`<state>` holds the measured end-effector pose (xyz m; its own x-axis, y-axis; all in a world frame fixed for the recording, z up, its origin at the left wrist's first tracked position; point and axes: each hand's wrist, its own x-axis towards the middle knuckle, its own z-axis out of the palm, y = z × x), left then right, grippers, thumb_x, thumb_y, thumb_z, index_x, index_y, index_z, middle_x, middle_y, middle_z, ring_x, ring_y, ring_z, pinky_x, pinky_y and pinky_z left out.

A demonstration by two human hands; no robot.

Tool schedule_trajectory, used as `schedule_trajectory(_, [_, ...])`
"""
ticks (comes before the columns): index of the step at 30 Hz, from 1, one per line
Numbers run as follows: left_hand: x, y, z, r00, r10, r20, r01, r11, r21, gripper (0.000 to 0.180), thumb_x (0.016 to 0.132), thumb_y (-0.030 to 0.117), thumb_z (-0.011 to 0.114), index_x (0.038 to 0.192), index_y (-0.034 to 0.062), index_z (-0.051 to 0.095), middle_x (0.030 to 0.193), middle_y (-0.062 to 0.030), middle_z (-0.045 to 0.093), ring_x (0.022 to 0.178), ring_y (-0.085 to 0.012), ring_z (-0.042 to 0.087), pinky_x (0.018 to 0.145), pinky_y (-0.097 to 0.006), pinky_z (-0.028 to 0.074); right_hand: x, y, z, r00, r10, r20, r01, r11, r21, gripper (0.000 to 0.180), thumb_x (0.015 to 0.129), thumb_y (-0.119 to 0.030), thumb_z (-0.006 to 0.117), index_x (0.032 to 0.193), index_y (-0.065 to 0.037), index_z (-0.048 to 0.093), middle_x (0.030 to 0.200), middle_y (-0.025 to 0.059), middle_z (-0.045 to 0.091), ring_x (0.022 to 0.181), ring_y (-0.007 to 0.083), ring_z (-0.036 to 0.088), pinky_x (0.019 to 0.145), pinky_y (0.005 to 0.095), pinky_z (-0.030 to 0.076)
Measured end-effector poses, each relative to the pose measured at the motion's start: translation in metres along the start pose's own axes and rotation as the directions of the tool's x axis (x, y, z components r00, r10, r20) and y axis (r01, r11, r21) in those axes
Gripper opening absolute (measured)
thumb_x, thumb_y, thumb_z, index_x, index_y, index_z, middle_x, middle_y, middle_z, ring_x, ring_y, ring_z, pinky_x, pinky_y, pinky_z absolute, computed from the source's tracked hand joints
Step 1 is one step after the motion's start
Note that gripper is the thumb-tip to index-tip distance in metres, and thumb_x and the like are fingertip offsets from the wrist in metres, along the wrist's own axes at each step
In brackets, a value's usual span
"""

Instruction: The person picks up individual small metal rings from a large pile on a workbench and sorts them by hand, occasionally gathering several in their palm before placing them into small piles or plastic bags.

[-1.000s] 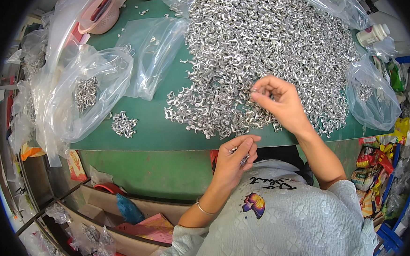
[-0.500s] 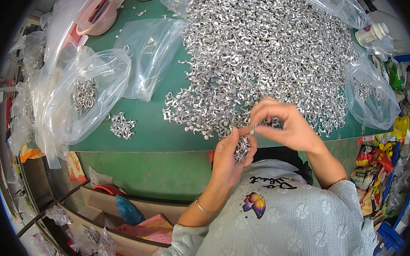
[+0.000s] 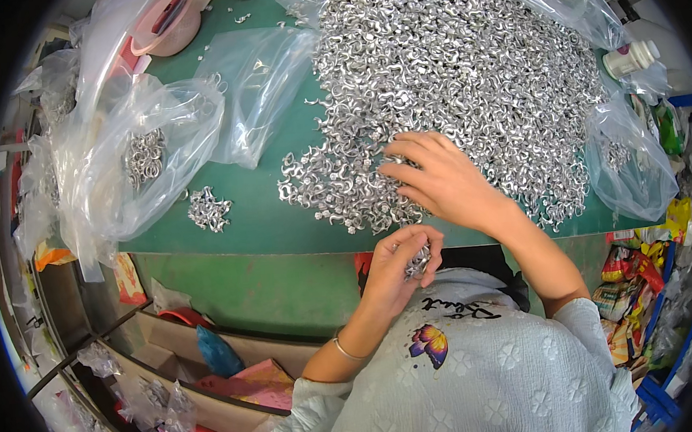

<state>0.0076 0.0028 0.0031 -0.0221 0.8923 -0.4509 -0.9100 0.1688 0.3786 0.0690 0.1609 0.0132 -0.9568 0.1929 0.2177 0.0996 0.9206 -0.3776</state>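
Note:
A broad heap of small, curved silver metal pieces (image 3: 463, 58) spreads over the green table (image 3: 263, 213). My right hand (image 3: 451, 182) rests at the near left part of the heap, palm down, fingers apart and touching the pieces; what lies under the palm is hidden. Just off the table's front edge, my left hand (image 3: 393, 272) is curled around a handful of similar silver metal pieces (image 3: 419, 263). A small separate cluster of silver pieces (image 3: 208, 209) lies to the left of the heap.
Clear plastic bags (image 3: 251, 95) lie left of the heap, one with metal rings (image 3: 146, 158) inside. At the back left sits a pink basket (image 3: 176, 32). A white bottle (image 3: 631, 59) and another bag (image 3: 632, 171) are at right. An open drawer (image 3: 243, 353) stands below left.
My right hand has left my left hand and moved up and left onto the heap, its pinch now spread. My left fingers have curled further over the handful.

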Motion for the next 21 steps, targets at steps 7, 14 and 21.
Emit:
schedule_trajectory(7, [0.003, 0.000, -0.010, 0.999, 0.039, 0.031, -0.036, 0.995, -0.096, 0.033, 0.094, 0.025, 0.042, 0.070, 0.0023, 0.049, 0.071, -0.0087, 0.050, 0.055, -0.0135, 0.047, 0.042, -0.022, 0.036, -0.021, 0.017, -0.023, 0.996, 0.093, -0.011, -0.090, 0.985, 0.148, 0.027, 0.069, -0.009, 0.067, 0.094, -0.006, 0.058, 0.105, 0.0060, 0.052, 0.104, 0.0246, 0.048, 0.087, 0.0371, 0.038])
schedule_trajectory(14, [0.002, -0.002, -0.003, 0.999, 0.032, 0.043, -0.032, 0.999, 0.001, 0.037, 0.094, 0.027, 0.043, 0.068, 0.0019, 0.049, 0.071, -0.0082, 0.050, 0.053, -0.0118, 0.046, 0.041, -0.021, 0.034, 0.003, -0.008, -0.003, 0.995, -0.072, 0.071, 0.066, 0.995, 0.081, 0.035, 0.071, -0.014, 0.066, 0.103, -0.008, 0.056, 0.114, 0.0078, 0.050, 0.112, 0.0256, 0.044, 0.092, 0.0392, 0.035])
schedule_trajectory(21, [0.000, 0.001, -0.008, 0.999, 0.035, 0.018, -0.035, 0.999, -0.010, 0.036, 0.093, 0.027, 0.044, 0.067, 0.0028, 0.048, 0.069, -0.0068, 0.047, 0.052, -0.0106, 0.043, 0.040, -0.020, 0.031, -0.019, 0.009, -0.027, 1.000, 0.006, 0.018, -0.004, 0.995, -0.101, 0.016, 0.067, -0.008, 0.063, 0.083, -0.007, 0.058, 0.096, 0.0058, 0.053, 0.098, 0.0218, 0.050, 0.090, 0.0384, 0.035])
